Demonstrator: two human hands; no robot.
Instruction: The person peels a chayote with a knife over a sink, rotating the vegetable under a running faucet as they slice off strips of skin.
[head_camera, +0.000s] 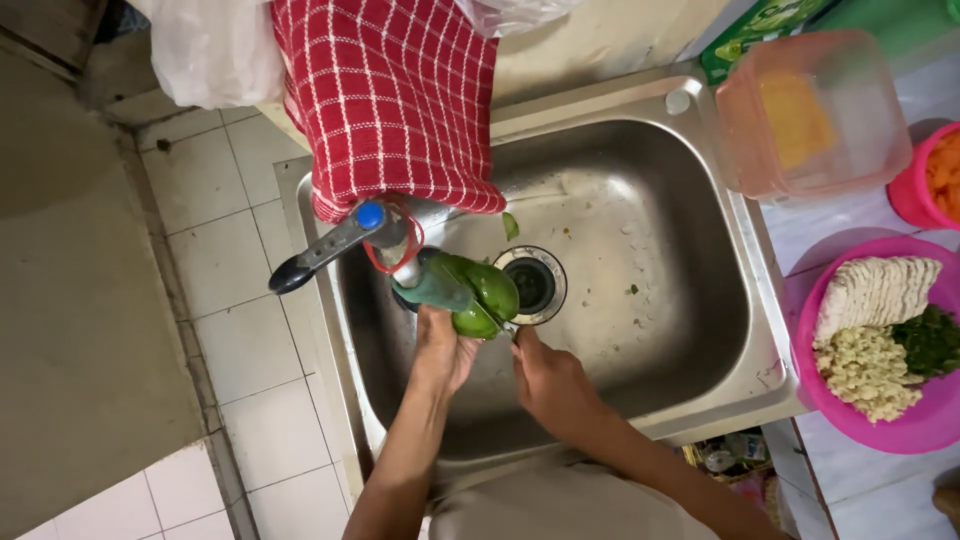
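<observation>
My left hand (443, 350) cups a green fruit (487, 296) from below, over the sink (650, 200) beside the drain (533, 283) and under the tap (380, 235). My right hand (548, 385) is closed around something thin at the fruit's edge; what it is I cannot tell. The fruit looks firm, fairly heavy and, I judge, slippery when wet. Best gripped round its widest part.

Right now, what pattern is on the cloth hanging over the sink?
Red with a white grid check, on the cloth, in the head view.
</observation>
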